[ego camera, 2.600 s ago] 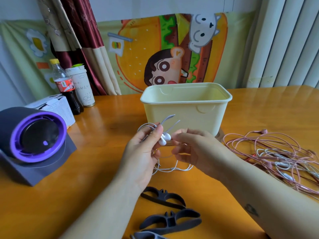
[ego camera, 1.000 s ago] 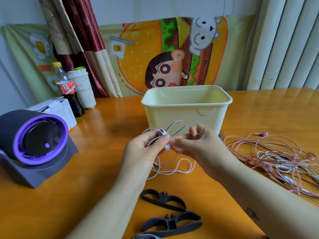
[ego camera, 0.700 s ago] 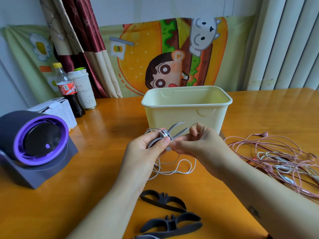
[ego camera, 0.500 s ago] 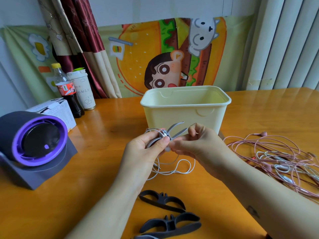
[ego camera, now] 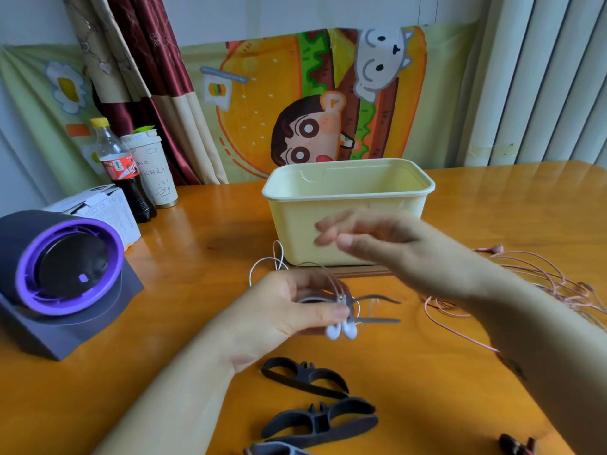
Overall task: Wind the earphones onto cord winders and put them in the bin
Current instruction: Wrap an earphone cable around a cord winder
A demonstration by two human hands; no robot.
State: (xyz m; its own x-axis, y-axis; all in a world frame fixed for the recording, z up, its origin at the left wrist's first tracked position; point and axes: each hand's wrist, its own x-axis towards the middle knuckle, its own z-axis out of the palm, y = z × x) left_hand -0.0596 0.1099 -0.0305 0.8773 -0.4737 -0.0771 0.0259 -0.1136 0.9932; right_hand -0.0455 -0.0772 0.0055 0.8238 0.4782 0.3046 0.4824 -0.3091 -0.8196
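Observation:
My left hand point(ego camera: 289, 310) grips a grey cord winder point(ego camera: 377, 320) just above the table, in front of the cream bin point(ego camera: 295, 231). White earphones point(ego camera: 341, 331) are on the winder: the two buds hang below my thumb, and loose white cord point(ego camera: 266, 261) trails behind the hand. Blurred by motion, my right hand point(ego camera: 387, 247) hovers higher, in front of the bin's wall. Its fingers are spread, and I see nothing between them. A tangle of pink earphones point(ego camera: 542, 284) lies on the table to the right.
Two spare dark winders point(ego camera: 305, 377) point(ego camera: 322, 421) lie near the front edge, with part of a third below them. A purple-ringed grey device point(ego camera: 62, 270) stands at the left. Behind it are a white box point(ego camera: 98, 208), a cola bottle point(ego camera: 121, 169) and a paper cup point(ego camera: 151, 169).
My left hand has dropped toward the table with the winder, and the buds now hang below it. My right hand has left the winder and risen in front of the bin.

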